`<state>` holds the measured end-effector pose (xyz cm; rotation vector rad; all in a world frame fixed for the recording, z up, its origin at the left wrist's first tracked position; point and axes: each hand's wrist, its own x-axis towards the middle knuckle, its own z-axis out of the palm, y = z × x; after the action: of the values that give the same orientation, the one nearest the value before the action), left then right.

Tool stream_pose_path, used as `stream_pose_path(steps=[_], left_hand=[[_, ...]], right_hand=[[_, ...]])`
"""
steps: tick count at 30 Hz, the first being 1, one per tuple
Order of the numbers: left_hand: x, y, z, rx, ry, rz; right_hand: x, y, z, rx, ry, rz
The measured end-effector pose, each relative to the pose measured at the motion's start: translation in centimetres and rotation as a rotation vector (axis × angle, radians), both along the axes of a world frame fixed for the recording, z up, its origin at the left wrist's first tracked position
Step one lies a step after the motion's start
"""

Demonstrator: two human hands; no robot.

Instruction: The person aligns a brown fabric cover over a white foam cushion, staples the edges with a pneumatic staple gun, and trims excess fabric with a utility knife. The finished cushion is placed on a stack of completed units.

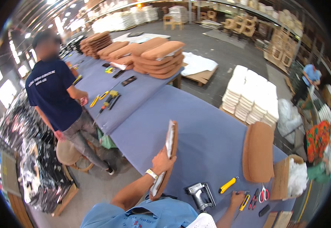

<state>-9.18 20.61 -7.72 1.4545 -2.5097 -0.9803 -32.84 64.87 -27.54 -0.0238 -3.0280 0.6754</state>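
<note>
My left hand [163, 161], with a watch on the wrist, grips a brown upholstered cushion [174, 140]. The cushion stands on edge close to my body, its pale underside facing left. Low at the right, my right hand [237, 199] is at the tabletop with its fingers closed; a small dark piece sticks out by the fingertips, too small to name. Right beside that hand lies a yellow-handled screwdriver [244, 203]. Around it are red-handled pliers [253, 199], red-and-white scissors [264, 193], a yellow utility knife [228, 185] and a metal staple gun [200, 196].
Another brown cushion [258, 152] lies at the table's right, beside a cardboard box [281, 178] with white stuffing. Brown cushions [158, 57] are stacked farther along the blue table [196, 110]. A co-worker [55, 87] stands at the left. White stacks [251, 93] stand beyond the table.
</note>
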Motion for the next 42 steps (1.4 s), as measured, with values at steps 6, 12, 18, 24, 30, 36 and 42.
stream_pose_path(steps=[6, 12, 18, 24, 30, 36, 42], left_hand=[[1.2, -0.4, 0.9, -0.008, 0.043, 0.092], [-0.9, -2.0, -2.1, -0.147, 0.172, 0.073], [-2.5, -0.1, -3.0, -0.257, 0.221, -0.130], [-3.8, 1.5, -2.9, -0.134, 0.404, -0.051], [-2.2, -2.1, -5.2, -0.138, 0.381, -0.059], [-2.7, -2.9, 0.5, -0.155, 0.532, 0.063], [-7.0, -6.0, 6.8, -0.177, 0.468, -0.143]], right_hand=[[0.2, -0.5, -0.1, -0.035, 0.015, 0.077], [1.6, -1.0, -0.2, -0.039, 0.169, 0.095], [3.6, -4.7, 4.6, -0.364, 0.041, -0.016], [3.7, -5.3, 4.8, -0.463, -0.060, -0.149], [1.7, -8.6, 1.7, -0.322, -0.134, -0.045], [2.1, -10.2, 0.7, -0.165, -0.099, 0.016], [2.4, -11.6, 5.1, -1.193, -0.515, 0.077]])
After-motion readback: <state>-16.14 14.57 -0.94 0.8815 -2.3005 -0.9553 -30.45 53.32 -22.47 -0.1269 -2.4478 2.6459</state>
